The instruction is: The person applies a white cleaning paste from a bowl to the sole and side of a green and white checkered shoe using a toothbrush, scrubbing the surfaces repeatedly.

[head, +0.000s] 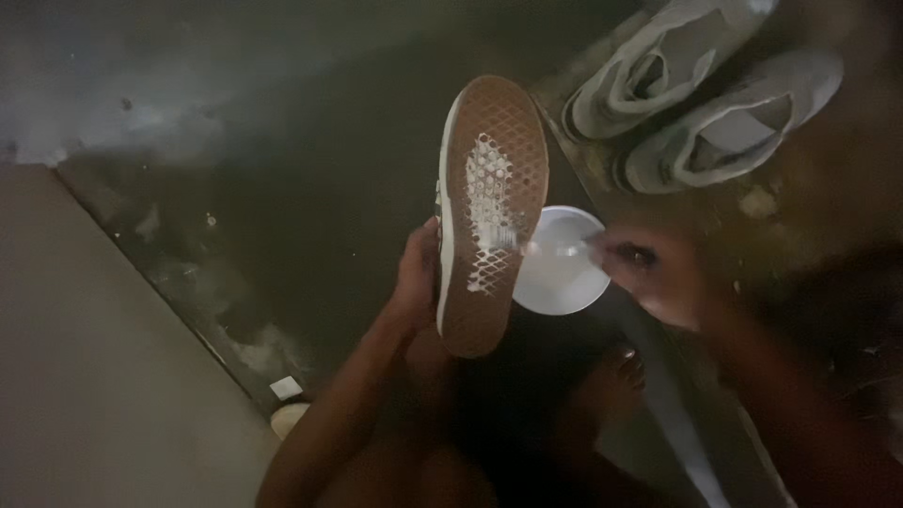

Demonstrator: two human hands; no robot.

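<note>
- Shoe (491, 212) at frame centre, sole up, left hand (419, 273) gripping its edge.
- Right hand (649, 273) fingers pinched on brush (546, 246), bristles on sole.
- Foam covers sole's middle only; toe and heel look unscrubbed.
- Bowl (564, 273) just behind; grey pair (701, 94) upper right, no foam visible.

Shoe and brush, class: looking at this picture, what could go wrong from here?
1. The left hand grips the shoe by one edge only; the soapy sole might slip free.
2. The bowl sits right under the brush in the right hand; a stray stroke could tip it.
3. Foam may splash the grey shoes nearby.
</note>
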